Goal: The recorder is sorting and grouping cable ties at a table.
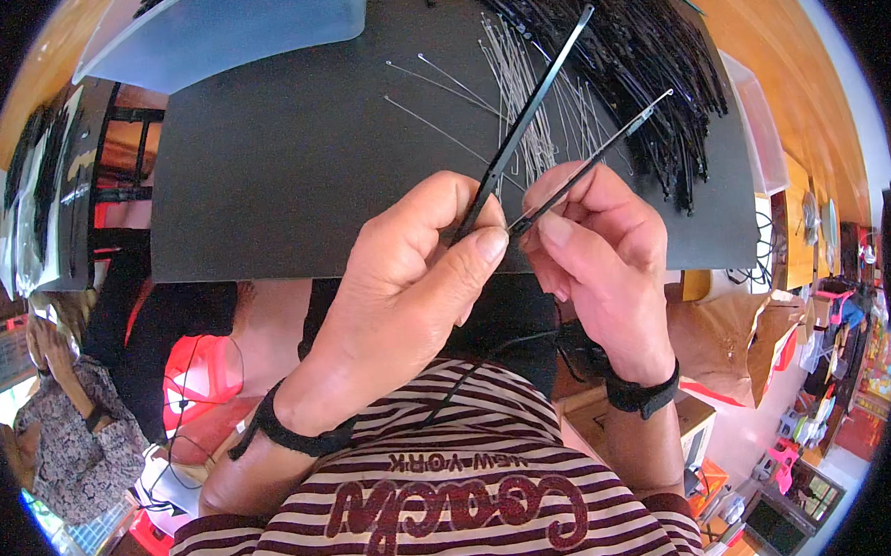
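Observation:
My left hand point(411, 265) pinches a long flat black strip point(530, 110) between thumb and fingers. The strip slants up to the right and ends in a rounded tip with a small hole. In my right hand point(608, 246), thumb and fingertips grip a thinner dark rod point(592, 164); a small metal loop shows at its far end. The lower ends of the two pieces come close together between my hands, and I cannot tell whether they touch. Beyond my hands, several thin metal wires with looped ends point(519, 96) lie loose on the dark tabletop point(263, 187).
A large heap of black strips point(645, 61) covers the table's far right. A translucent plastic bin point(246, 33) stands at the far left, another clear container point(754, 115) beyond the right edge. Another person's hands point(53, 340) are at the left. A brown paper bag point(732, 340) sits lower right.

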{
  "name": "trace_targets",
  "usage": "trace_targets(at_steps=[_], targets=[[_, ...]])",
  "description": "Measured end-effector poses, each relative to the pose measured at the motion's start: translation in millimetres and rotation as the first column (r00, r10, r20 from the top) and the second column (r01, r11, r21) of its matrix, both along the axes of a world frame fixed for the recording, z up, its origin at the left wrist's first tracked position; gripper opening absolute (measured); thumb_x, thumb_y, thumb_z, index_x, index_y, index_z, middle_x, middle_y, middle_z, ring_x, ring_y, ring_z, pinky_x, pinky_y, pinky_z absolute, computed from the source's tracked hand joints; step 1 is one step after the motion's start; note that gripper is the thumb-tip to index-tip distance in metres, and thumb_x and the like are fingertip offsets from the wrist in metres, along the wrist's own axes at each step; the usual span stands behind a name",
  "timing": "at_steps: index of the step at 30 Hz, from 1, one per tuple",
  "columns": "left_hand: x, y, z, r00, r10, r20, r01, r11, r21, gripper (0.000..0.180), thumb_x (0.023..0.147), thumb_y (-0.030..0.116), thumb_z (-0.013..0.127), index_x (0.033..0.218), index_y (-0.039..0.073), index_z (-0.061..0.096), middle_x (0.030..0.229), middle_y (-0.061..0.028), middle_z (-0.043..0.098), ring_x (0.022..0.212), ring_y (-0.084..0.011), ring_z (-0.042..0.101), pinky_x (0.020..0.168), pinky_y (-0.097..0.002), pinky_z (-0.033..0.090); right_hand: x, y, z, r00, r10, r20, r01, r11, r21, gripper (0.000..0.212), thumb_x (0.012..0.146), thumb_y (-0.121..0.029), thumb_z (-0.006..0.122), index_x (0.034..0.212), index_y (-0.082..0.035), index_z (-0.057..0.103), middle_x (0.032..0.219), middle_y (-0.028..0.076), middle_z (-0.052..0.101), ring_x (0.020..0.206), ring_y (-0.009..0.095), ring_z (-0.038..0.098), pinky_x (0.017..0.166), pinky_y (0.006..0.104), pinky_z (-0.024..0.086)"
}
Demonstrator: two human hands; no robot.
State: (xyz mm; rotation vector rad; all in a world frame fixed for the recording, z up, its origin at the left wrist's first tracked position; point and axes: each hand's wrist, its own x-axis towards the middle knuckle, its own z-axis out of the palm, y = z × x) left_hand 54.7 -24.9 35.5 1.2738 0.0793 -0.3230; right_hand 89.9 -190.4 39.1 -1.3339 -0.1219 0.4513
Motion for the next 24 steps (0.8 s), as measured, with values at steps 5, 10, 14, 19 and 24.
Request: trace_targets(at_steps=[5, 10, 14, 19, 24], targets=[[-2, -3, -1, 0.998, 0.043, 0.038, -0.046, 0.995, 0.091, 0.008, 0.093, 0.011, 0.050, 0.090, 0.003, 0.048, 0.064, 0.0035, 0.044, 0.052, -0.0011, 0.041, 0.046, -0.0166, 0.034, 0, -2, -3, 0.999, 0.011, 0.050, -0.010, 1.000, -0.015, 0.007, 0.088, -0.009, 0.054, 0.085, -0.002, 0.052, 0.076, 0.002, 0.055, 0.056, 0.003, 0.045, 0.047, 0.0173, 0.035], [-4, -1, -4, 0.995, 0.056, 0.082, -0.065, 0.993, 0.102, 0.012, 0.093, 0.015, 0.051, 0.091, 0.003, 0.049, 0.065, 0.0034, 0.044, 0.051, -0.0022, 0.041, 0.045, -0.0172, 0.035, -2, 4, -3, 0.997, 0.002, 0.072, 0.001, 1.000, -0.030, 0.006, 0.087, -0.006, 0.055, 0.085, -0.001, 0.052, 0.075, 0.001, 0.054, 0.056, 0.003, 0.044, 0.048, 0.0174, 0.035], [-6, -2, -6, 0.992, 0.077, 0.100, -0.088, 0.990, 0.109, 0.008, 0.093, 0.009, 0.050, 0.090, 0.002, 0.048, 0.063, 0.0031, 0.045, 0.051, -0.0013, 0.041, 0.045, -0.0168, 0.035, -2, 7, -1, 0.996, -0.001, 0.090, 0.008, 0.997, -0.072, 0.008, 0.088, -0.007, 0.055, 0.084, -0.002, 0.051, 0.072, -0.001, 0.053, 0.056, 0.002, 0.043, 0.048, 0.0172, 0.034], [-7, -1, -7, 0.985, 0.113, 0.133, -0.124, 0.990, 0.075, 0.006, 0.092, 0.008, 0.051, 0.090, 0.002, 0.048, 0.067, 0.0025, 0.044, 0.055, -0.0010, 0.041, 0.047, -0.0168, 0.035, -1, 6, -7, 0.999, -0.005, 0.033, 0.006, 1.000, -0.017, 0.010, 0.089, -0.010, 0.055, 0.085, -0.002, 0.051, 0.071, 0.000, 0.054, 0.056, 0.003, 0.044, 0.047, 0.0176, 0.034], [-10, -2, -2, 0.987, 0.089, 0.133, -0.121, 0.960, 0.253, 0.005, 0.090, 0.004, 0.051, 0.090, 0.000, 0.047, 0.070, 0.0011, 0.044, 0.060, -0.0029, 0.039, 0.052, -0.0190, 0.036, -5, 11, -3, 0.999, -0.033, 0.013, 0.034, 0.999, -0.043, 0.010, 0.090, -0.010, 0.053, 0.085, -0.002, 0.051, 0.071, 0.000, 0.054, 0.056, 0.003, 0.045, 0.049, 0.0182, 0.036]])
